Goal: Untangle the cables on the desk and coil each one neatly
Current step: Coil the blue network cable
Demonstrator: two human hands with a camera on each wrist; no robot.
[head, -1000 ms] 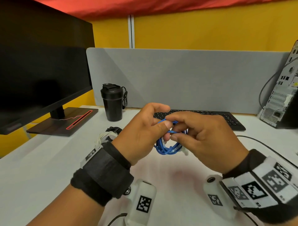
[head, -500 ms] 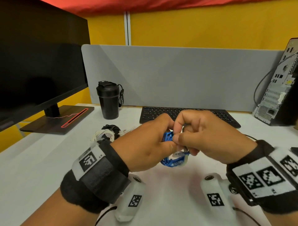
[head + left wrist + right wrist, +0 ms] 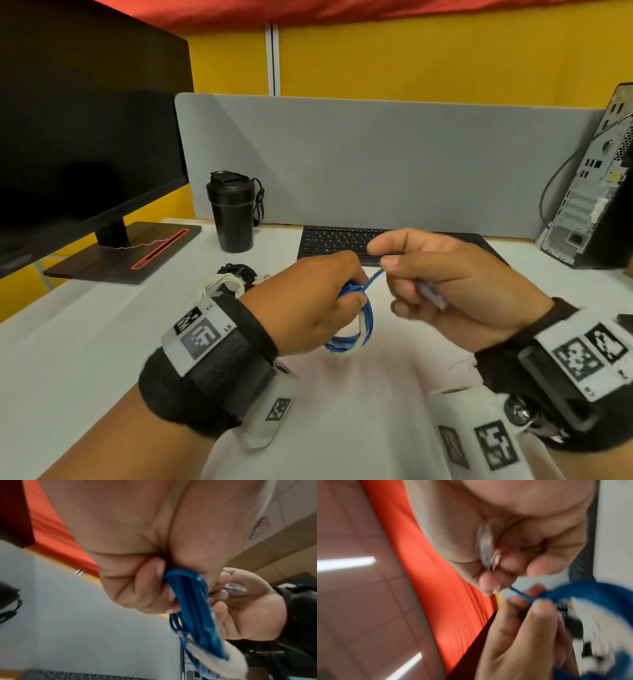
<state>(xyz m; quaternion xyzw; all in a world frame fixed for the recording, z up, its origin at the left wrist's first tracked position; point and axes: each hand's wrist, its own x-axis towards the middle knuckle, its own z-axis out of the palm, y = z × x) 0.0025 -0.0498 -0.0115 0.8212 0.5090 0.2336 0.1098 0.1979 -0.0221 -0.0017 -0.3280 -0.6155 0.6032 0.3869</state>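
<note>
A small coil of blue cable (image 3: 365,325) hangs above the white desk (image 3: 85,342), bound at its lower end by a whitish wrap (image 3: 214,660). My left hand (image 3: 318,298) grips the top of the coil (image 3: 188,588) with curled fingers. My right hand (image 3: 455,284) pinches the cable's free end, a taut blue strand (image 3: 373,279) running from the coil to its fingers. The clear plug (image 3: 485,547) lies inside the right hand. A coiled white cable (image 3: 219,286) and a black cable (image 3: 236,270) lie on the desk behind my left wrist.
A black keyboard (image 3: 335,240) lies behind the hands. A black tumbler (image 3: 234,212) stands at the back left, beside the monitor (image 3: 85,137) and its base (image 3: 126,253). A computer tower (image 3: 596,192) stands at the right edge; a grey divider (image 3: 376,164) closes the back.
My hands have moved apart. The right hand has pulled the free end of the blue cable out to the right, so a short taut strand now shows between the hands.
</note>
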